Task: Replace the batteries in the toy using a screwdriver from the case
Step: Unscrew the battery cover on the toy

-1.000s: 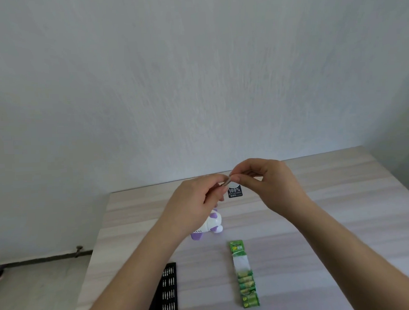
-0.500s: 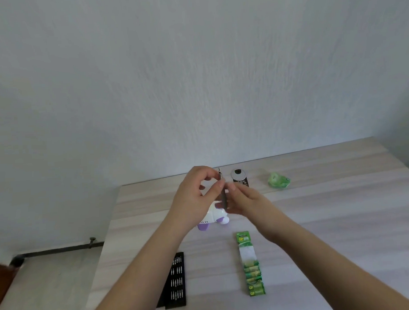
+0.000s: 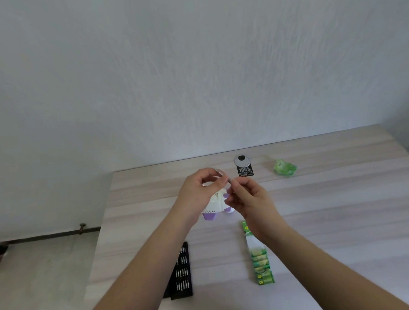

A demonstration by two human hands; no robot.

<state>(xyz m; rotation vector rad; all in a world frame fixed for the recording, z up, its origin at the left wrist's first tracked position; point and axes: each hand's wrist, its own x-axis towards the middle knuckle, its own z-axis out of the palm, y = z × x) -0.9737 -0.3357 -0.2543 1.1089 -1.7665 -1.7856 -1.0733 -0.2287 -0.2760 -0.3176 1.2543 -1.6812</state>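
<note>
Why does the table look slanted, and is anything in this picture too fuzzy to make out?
Head view: the wide-angle lens bends and tilts the table; daylight is soft, shadows faint; the thin tool pinched between left hand and right hand is too small and blurred to identify; the battery pack print is unreadable.

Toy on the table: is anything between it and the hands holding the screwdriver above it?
Nothing visible. Left hand and right hand pinch the thin screwdriver above the white and purple toy. Battery strip and bit case lie nearer the person, aside.
</note>
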